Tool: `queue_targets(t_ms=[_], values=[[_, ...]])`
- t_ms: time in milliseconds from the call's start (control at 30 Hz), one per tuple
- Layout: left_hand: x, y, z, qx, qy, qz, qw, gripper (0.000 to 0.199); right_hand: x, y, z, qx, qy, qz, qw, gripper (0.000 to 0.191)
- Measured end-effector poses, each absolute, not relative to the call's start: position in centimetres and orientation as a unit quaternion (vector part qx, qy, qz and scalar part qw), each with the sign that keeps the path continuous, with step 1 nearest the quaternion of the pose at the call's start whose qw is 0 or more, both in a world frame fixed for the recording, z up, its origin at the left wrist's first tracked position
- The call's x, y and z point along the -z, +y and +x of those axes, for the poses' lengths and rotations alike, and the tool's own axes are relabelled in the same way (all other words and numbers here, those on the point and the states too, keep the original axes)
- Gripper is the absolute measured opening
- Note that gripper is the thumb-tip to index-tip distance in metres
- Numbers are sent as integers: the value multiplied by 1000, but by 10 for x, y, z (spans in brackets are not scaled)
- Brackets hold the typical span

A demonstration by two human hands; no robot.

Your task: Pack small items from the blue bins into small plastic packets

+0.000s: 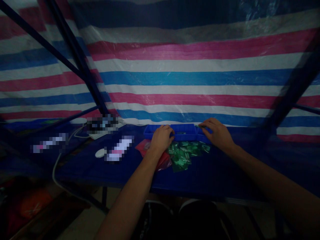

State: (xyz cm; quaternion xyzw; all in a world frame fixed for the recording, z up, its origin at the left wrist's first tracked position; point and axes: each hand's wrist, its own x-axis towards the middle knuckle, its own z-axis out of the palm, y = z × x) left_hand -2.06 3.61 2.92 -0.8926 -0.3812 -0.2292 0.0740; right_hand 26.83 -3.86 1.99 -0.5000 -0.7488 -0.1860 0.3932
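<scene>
Cannot read any text, label, brand, number or sign; can only spot pale, illegible marks (147,220) on the shorts (197,218).

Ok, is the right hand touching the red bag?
Apart. The head view shows the right hand by the right end of the blue tray, with green packets lying between it and the red bag.

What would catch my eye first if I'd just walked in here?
Probably the big striped sheet in pink, white and blue, filling the background behind the table. Next, the heap of shiny green packets on the tabletop, just in front of a blue tray. Then the two bare hands: the left hand over the tray's left part, the right hand at its right end.
</scene>
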Motion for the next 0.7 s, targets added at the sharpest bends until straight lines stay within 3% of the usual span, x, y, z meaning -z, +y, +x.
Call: queue_targets(t_ms=[367,700], values=[[-25,38,-15,232,-405,-879,95,13,-16,-38,263,183,-764,-493,373,21],[-23,46,-19,249,-361,-898,39,18,-14,-26,243,179,-767,-483,382,36]])
